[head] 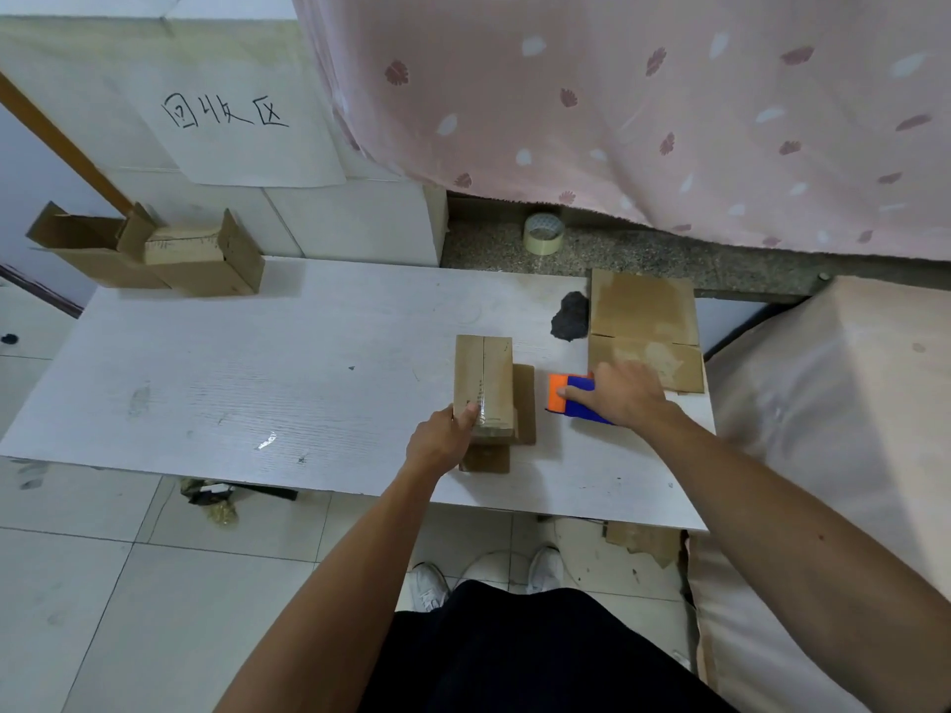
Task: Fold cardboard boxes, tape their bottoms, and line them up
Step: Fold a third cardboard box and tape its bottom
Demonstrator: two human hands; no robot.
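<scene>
Blue-and-orange dispenser (557, 398) lies mostly hidden under the blurred right hand (625, 396); I cannot tell if it grips. Left hand (442, 442) holds the box (483, 383) by its near end, mid-table (257, 378). Flat cardboard (643, 311) and a black lump (570, 317) lie beyond; 2 boxes (154, 254) stand far left.

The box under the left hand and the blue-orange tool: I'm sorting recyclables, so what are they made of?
The box: brown matte cardboard, with glossy clear tape at its near end. The tool: probably smooth plastic, from its uniform bright colours.
</scene>
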